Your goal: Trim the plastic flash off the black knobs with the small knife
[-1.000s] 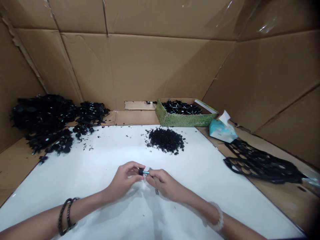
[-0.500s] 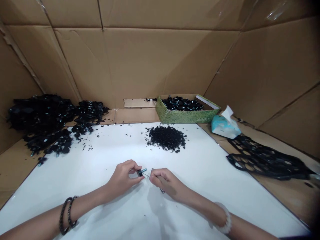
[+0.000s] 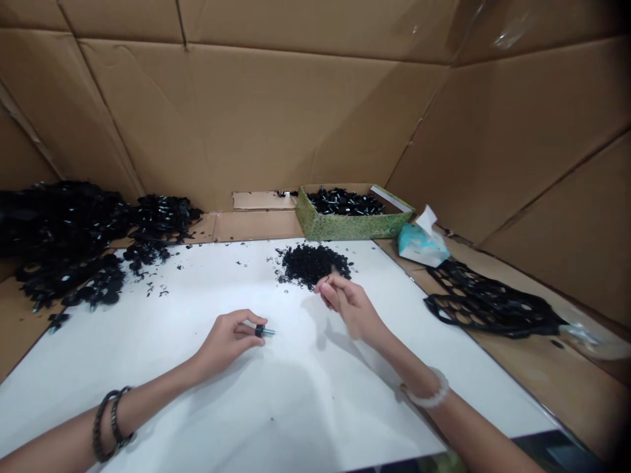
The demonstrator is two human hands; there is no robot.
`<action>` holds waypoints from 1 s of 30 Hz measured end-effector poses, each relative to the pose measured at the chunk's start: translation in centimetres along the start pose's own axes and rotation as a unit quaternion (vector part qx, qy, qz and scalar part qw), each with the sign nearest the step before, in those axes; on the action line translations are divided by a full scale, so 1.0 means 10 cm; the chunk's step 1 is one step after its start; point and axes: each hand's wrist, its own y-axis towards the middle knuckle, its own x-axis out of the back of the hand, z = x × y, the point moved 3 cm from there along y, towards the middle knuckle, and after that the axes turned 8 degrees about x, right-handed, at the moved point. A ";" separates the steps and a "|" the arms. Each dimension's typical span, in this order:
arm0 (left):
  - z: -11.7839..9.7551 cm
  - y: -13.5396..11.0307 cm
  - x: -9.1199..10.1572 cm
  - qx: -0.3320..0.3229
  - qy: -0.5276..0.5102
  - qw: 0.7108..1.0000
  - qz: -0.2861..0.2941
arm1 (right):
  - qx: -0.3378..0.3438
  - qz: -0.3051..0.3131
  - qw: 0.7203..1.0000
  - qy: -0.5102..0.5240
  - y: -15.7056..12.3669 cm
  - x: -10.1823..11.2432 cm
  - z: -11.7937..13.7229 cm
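My left hand rests on the white board with its fingers pinched round a small black knob with a bluish metal pin sticking out to the right. My right hand is lifted and reaches forward, its fingers curled together round a thin tool that is hard to make out, right at the near edge of a heap of tiny black rings.
A green box of black parts stands at the back, a tissue pack beside it. Black plastic frames lie on the right. Large piles of black parts cover the left. Cardboard walls enclose the space.
My right hand left the knob and moved forward and right to the ring heap. My left hand kept the knob and stayed nearly in place. The camera has turned slightly.
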 end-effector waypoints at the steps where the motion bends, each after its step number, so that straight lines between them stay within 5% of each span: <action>1: -0.01 0.00 0.00 0.012 -0.004 1.000 0.001 | 0.045 -0.018 0.993 -0.106 0.03 0.05 -0.03; 3: -0.02 0.01 0.00 0.027 -0.006 1.000 -0.001 | 0.114 -0.029 0.947 -0.298 0.10 0.15 -0.11; 5: -0.03 0.00 0.00 0.035 -0.003 0.999 -0.005 | 0.123 0.023 0.887 -0.444 0.17 0.23 -0.23; 8: -0.05 -0.01 0.00 0.035 0.001 0.999 -0.011 | 0.093 0.084 0.819 -0.560 0.22 0.35 -0.36; 10: -0.05 -0.01 -0.01 0.028 0.001 1.000 -0.013 | 0.086 0.076 0.801 -0.587 0.23 0.38 -0.36; 18: -0.04 0.01 -0.02 0.019 0.000 1.000 -0.011 | 0.215 0.044 0.839 -0.498 0.09 0.01 -0.11; 22: -0.04 0.02 -0.03 0.018 -0.008 1.000 -0.013 | 0.253 0.111 0.872 -0.405 -0.09 -0.34 0.06; 26: -0.04 0.03 -0.03 0.003 -0.011 1.000 -0.010 | 0.258 0.199 0.865 -0.382 -0.24 -0.64 0.10; 30: -0.05 0.02 -0.05 -0.026 -0.001 0.999 0.019 | 0.279 0.215 0.859 -0.371 -0.31 -0.76 0.05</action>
